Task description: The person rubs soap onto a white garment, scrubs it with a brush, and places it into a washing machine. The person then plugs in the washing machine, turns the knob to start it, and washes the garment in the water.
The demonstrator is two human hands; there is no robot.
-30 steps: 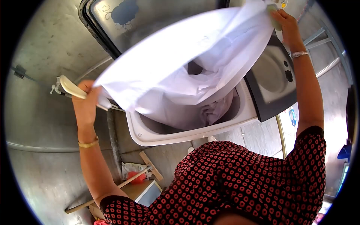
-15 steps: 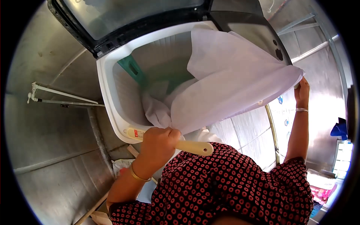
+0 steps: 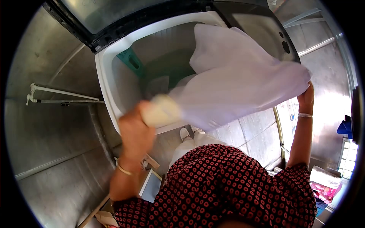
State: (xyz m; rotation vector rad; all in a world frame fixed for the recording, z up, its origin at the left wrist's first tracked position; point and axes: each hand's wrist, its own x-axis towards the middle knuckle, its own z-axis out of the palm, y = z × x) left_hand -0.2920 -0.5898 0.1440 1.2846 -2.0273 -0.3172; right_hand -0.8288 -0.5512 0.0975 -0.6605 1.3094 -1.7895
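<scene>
My left hand (image 3: pixel 137 123) is closed on a cream long-handled brush (image 3: pixel 162 110), smeared by motion at the front edge of the tub; its bristles do not show. My right hand (image 3: pixel 306 94) is closed on the far right end of a large pale lilac cloth (image 3: pixel 235 79). The cloth is stretched across the right part of a washing machine (image 3: pixel 108 91), and its left end hangs near the brush. Inside the open tub are a green slotted panel (image 3: pixel 131 62) and murky water, with pale cloth partly visible under it.
The machine's dark lid (image 3: pixel 99 21) stands raised at the back. A white pipe with a tap (image 3: pixel 32 91) runs along the metal wall on the left. A blue-grey framed panel (image 3: pixel 151 186) lies by my left arm. Folded fabrics (image 3: pixel 325 186) lie at lower right.
My left hand has swung left and turned the brush, moving it away from my body. The cloth's lower left part has lifted off the tub edge. My right hand keeps its hold.
</scene>
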